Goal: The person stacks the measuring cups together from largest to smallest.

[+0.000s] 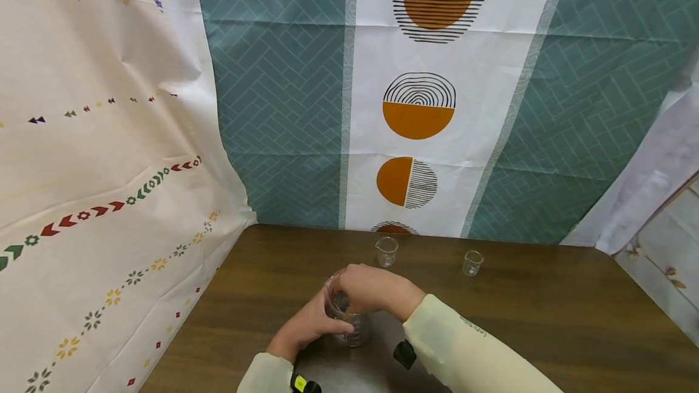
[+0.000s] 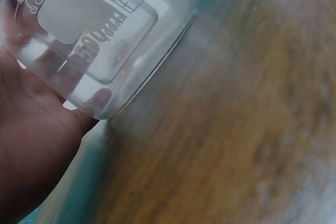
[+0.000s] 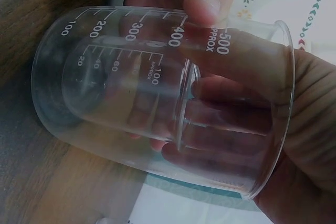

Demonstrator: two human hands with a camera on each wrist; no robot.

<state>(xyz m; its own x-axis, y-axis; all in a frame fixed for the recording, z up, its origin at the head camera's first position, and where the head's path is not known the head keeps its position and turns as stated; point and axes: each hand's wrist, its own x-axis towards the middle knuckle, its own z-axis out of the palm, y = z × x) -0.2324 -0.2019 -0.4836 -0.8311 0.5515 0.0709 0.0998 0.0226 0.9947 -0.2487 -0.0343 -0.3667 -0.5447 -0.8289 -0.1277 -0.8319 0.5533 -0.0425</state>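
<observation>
- Left hand (image 1: pixel 312 324): is curling round the outside of the large beaker (image 3: pixel 118 142), thumb on one side, fingers on the other; grip is looking closed on the glass.
- Right hand (image 1: pixel 371 288): is occupying the large beaker's mouth, fingers sitting inside beside the rim of the inner beaker (image 3: pixel 118 87). Glass and fingers are overlapping; cannot tell whether it is pinching that rim or only touching.
- Large beaker: is standing between both hands, near the person, at or just over the brown table (image 1: pixel 546 308); base contact is staying unclear. White graduations are running to 500.
- Inner beaker: is sitting inside the large beaker, its rim facing the same mouth, its marks running to 100.
- Beyond the hands, a spouted small beaker (image 1: pixel 386 252) is standing on the table; another small beaker (image 1: pixel 472 263) is standing well to its right.
- Teal-and-white cloth (image 1: pixel 278 77) is hanging behind the table; cream patterned cloth (image 1: pixel 109 138) is hanging along the left.
- Pale sleeves (image 1: pixel 459 344) are covering both forearms.
</observation>
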